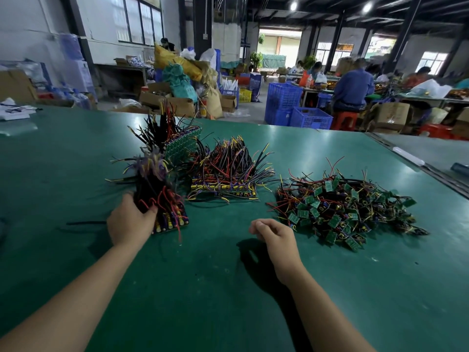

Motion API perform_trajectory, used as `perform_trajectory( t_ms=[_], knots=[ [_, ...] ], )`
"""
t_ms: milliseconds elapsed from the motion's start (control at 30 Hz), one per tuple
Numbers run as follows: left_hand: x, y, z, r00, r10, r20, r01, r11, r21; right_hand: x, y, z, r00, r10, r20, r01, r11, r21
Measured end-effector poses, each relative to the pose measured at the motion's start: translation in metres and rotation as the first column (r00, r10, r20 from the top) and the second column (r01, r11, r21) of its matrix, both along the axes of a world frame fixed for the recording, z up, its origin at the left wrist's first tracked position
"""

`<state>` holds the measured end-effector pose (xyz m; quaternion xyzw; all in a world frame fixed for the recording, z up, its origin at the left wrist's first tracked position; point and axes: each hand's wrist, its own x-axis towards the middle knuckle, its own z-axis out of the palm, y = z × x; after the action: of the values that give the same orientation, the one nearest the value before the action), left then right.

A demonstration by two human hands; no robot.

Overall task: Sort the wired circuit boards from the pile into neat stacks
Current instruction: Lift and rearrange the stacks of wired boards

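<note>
On the bench (203, 288) my left hand (129, 222) grips a stack (170, 217), probably squaring it; my empty, loosely curled right hand (274, 235) should reach the pile (347, 207) next.

This is a factory assembly floor, a big open shed with dark steel roof beams (330, 11) and bare ceiling lamps (293, 5). Workers (352, 88) sit at long benches (418, 97) across the aisle. Blue plastic crates (283, 97), cardboard boxes (175, 104) and stuffed sacks (177, 62) crowd the floor (stock everywhere). A green-covered worktable (228, 288) carries a pile of wired circuit boards (342, 207) and a stack of wired boards (172, 219).
</note>
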<state>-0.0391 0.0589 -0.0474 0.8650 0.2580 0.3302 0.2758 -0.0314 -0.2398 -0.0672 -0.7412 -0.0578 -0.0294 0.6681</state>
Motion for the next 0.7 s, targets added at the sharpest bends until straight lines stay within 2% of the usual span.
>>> perform_trajectory(
  t_ms=[100,167,233,267,333,433,467,600,700],
  knots=[
    [-0.011,-0.026,-0.003,0.978,-0.209,0.014,0.210,0.977,-0.025,0.002,0.001,-0.001,1.000,0.004,-0.009,-0.004,1.000,0.007],
    [-0.016,-0.043,-0.004,0.935,-0.355,0.025,0.355,0.931,-0.082,0.002,0.001,-0.001,1.000,0.006,-0.026,-0.006,1.000,0.001],
    [-0.023,-0.060,0.002,0.863,-0.489,0.124,0.504,0.825,-0.255,0.001,-0.001,0.000,0.998,0.028,-0.055,-0.024,0.997,0.071],
    [-0.028,-0.069,0.007,0.821,-0.533,0.204,0.570,0.741,-0.356,0.000,-0.003,0.001,0.996,0.045,-0.082,-0.033,0.989,0.144],
    [-0.033,-0.086,0.013,0.766,-0.548,0.336,0.641,0.611,-0.464,0.000,-0.008,0.005,0.985,0.078,-0.153,-0.023,0.942,0.335],
    [-0.034,-0.106,0.019,0.793,-0.455,0.406,0.604,0.493,-0.626,-0.002,-0.014,0.013,0.960,0.138,-0.245,0.017,0.840,0.542],
    [-0.033,-0.109,0.022,0.803,-0.431,0.412,0.583,0.418,-0.697,-0.003,-0.015,0.014,0.954,0.156,-0.254,0.018,0.821,0.571],
    [-0.029,-0.113,0.031,0.836,-0.392,0.385,0.444,0.070,-0.893,-0.004,-0.016,0.013,0.950,0.224,-0.217,-0.083,0.852,0.517],
    [-0.031,-0.113,0.025,0.860,-0.361,0.360,0.358,-0.074,-0.931,-0.007,-0.011,0.010,0.940,0.268,-0.211,-0.155,0.886,0.437]
  ],
)
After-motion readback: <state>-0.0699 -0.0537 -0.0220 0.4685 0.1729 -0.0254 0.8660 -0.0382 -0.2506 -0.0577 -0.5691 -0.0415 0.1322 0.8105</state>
